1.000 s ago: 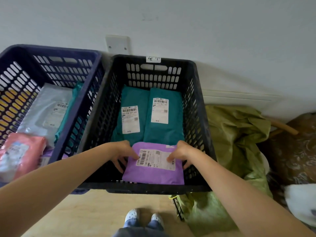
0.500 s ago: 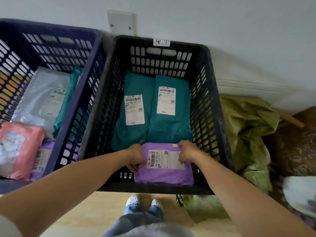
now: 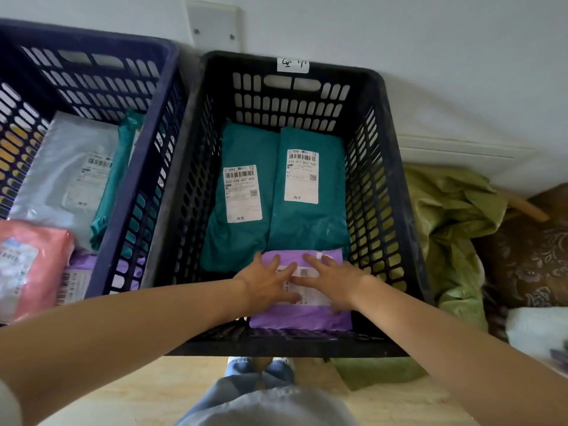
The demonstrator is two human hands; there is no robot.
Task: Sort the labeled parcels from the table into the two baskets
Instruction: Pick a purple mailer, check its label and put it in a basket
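Observation:
A purple labeled parcel (image 3: 302,319) lies flat at the near end of the black basket (image 3: 390,192). My left hand (image 3: 266,282) and my right hand (image 3: 332,279) both press on its top with straight, spread fingers, side by side over its white label. Behind it two teal parcels (image 3: 242,179) (image 3: 310,216) lie side by side, labels up. The dark blue basket (image 3: 129,216) at the left holds a grey parcel (image 3: 66,167), a teal one on edge (image 3: 115,182), a pink one (image 3: 33,265) and a purple one (image 3: 78,275).
Both baskets stand against a white wall. A crumpled green bag (image 3: 451,238) lies right of the black basket, with brown patterned fabric (image 3: 531,259) and something white (image 3: 534,330) beyond it. Wooden floor and my feet (image 3: 261,365) show below.
My hands have let go of the purple parcel's sides and moved onto its top, fingers now flat over the label. The view has tilted further down toward the black basket.

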